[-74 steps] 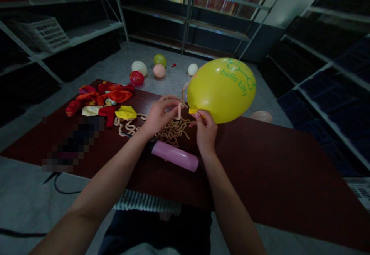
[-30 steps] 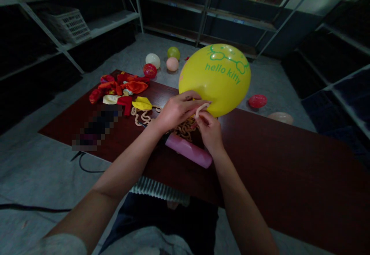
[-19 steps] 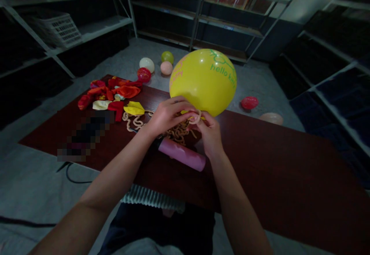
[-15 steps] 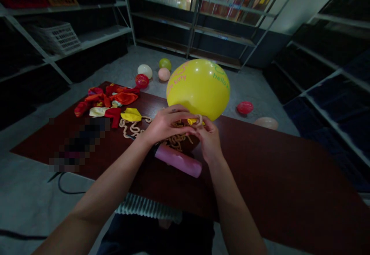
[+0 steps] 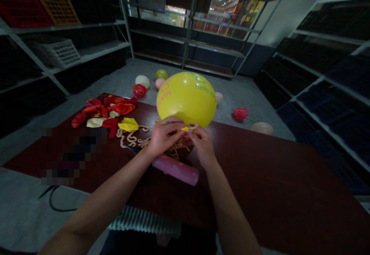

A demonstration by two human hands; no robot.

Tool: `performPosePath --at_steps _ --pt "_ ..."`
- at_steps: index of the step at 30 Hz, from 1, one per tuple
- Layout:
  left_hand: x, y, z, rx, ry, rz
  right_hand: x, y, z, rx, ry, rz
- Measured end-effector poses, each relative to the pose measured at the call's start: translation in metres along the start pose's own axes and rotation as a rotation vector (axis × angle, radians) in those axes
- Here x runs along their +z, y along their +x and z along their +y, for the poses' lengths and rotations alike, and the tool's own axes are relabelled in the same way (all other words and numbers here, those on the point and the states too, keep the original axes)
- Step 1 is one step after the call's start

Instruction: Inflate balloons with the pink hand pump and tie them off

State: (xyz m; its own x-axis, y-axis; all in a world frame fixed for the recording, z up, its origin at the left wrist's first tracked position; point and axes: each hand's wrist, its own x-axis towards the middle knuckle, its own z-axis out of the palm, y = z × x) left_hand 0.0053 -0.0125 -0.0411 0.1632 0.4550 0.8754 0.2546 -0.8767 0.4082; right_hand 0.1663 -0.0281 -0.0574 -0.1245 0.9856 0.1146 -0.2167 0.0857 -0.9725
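Closest in, a ribbed greenish cloth (image 5: 144,221) shows just below the front edge of the dark red-brown table (image 5: 266,178), above the person's lap. On the floor to its left, a thin black cable (image 5: 59,209) curves beneath the table's corner. A pixelated patch hides whatever lies on the table's left front part. Between the forearms lies a pink cylinder (image 5: 176,169) on its side, its left end behind the left wrist.

Just beyond it, the left hand (image 5: 168,135) pinches the yellow neck of a big balloon (image 5: 186,98) between thumb and fingers. The right hand (image 5: 201,142) meets it there, fingertips drawn narrow on a tan strand (image 5: 194,126) at the neck. The balloon's round body stands beyond the hands, with green and pink lettering on it. Under and beside the left hand, curly tan cords (image 5: 133,138) spread over the table; a limp yellow balloon (image 5: 128,124) lies near them, and a heap of limp red and orange balloons (image 5: 111,106) farther left.

Past the table, inflated balloons (image 5: 139,90) rest on the grey floor. Farthest off, metal shelves (image 5: 162,36) stand before a window.
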Motion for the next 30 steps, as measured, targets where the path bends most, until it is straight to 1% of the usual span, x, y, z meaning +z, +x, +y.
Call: performPosePath --at_steps 2,6,8,10,12,13,16,19,21,23,24,26,28,30 --pt "0.000 0.000 0.002 0.013 0.008 -0.003 0.000 -0.001 -0.001 0.011 0.012 -0.017" --pt "-0.005 0.002 0.000 0.035 0.031 -0.021 0.004 -0.006 -0.006 -0.012 0.096 -0.063" --pt "-0.008 0.003 -0.003 0.037 0.040 -0.064 0.005 -0.008 -0.008 -0.018 0.141 -0.083" --pt "-0.011 0.004 -0.005 0.036 0.039 -0.137 0.004 -0.008 -0.008 -0.024 0.165 -0.088" --pt "-0.012 0.005 -0.007 0.022 0.025 -0.200 0.002 -0.006 -0.007 -0.054 0.185 -0.055" --pt "-0.013 0.005 -0.007 0.005 0.011 -0.209 0.000 -0.005 -0.006 -0.070 0.202 -0.028" --pt "-0.014 0.008 -0.008 -0.097 -0.066 -0.148 -0.003 -0.001 -0.007 -0.099 0.270 0.015" --pt "-0.011 0.011 -0.010 -0.262 -0.175 -0.012 -0.005 -0.001 -0.011 -0.104 0.260 -0.040" --pt "-0.006 0.011 -0.011 -0.390 -0.225 0.103 -0.005 -0.003 -0.013 -0.123 0.114 -0.085" --pt "0.000 0.010 -0.013 -0.531 -0.247 0.195 -0.005 -0.004 -0.011 -0.153 -0.133 -0.088" --pt "0.004 0.008 -0.013 -0.602 -0.256 0.222 -0.004 -0.004 -0.009 -0.169 -0.274 -0.071" --pt "0.011 0.005 -0.013 -0.736 -0.290 0.247 -0.003 -0.003 -0.002 -0.193 -0.513 -0.016" --pt "0.018 0.003 -0.010 -0.845 -0.337 0.253 0.000 -0.002 0.006 -0.221 -0.671 0.015" --pt "0.023 0.001 -0.006 -0.920 -0.364 0.243 0.004 -0.001 0.013 -0.251 -0.789 0.016"
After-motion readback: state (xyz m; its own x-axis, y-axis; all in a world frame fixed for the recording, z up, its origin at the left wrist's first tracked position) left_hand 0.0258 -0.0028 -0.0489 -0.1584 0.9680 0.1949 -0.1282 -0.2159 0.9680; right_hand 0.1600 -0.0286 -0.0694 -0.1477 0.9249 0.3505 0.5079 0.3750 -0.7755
